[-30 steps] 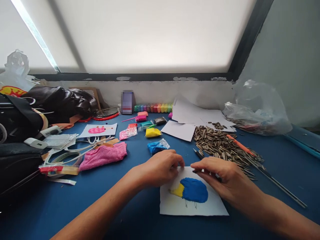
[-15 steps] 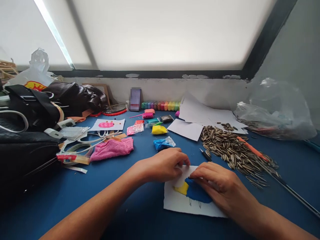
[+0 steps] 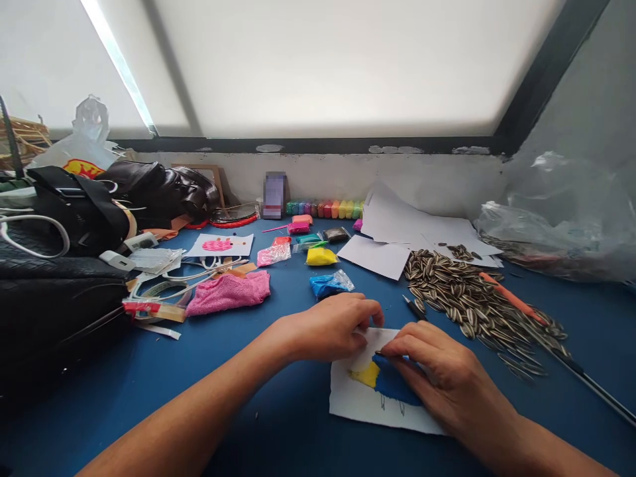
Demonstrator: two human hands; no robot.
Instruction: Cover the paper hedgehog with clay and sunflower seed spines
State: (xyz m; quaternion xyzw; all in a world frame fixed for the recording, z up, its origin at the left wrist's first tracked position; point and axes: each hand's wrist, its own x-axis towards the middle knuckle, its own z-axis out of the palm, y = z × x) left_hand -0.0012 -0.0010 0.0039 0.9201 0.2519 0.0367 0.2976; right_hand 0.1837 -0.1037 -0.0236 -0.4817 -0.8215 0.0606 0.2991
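Note:
A small white sheet of paper (image 3: pixel 365 412) lies on the blue table, bearing a patch of yellow clay (image 3: pixel 365 376) joined to a larger patch of blue clay (image 3: pixel 392 384). Short pencil lines run below the blue. My left hand (image 3: pixel 338 324) holds the sheet at its upper edge, fingers curled and thumb low on the paper. Between the thumb and fingers of my right hand (image 3: pixel 432 364) is a sunflower seed (image 3: pixel 379 353), its dark tip showing at the blue clay's upper left edge. The right hand covers the right part of the sheet.
Right of my hands lie a heap of sunflower seeds (image 3: pixel 457 285), a black pen (image 3: pixel 413 307) and an orange-handled rod (image 3: pixel 514 298). Ahead are clay packets, blue (image 3: pixel 330 285) and yellow (image 3: pixel 320 256), and white sheets (image 3: pixel 375 255). A pink cloth (image 3: pixel 228 293) and black bag (image 3: pixel 54 311) occupy the left.
The view has shifted slightly, so everything sits a little further right. Both hands keep nearly the same pose; the seed at my right fingertips stays by the blue clay's edge.

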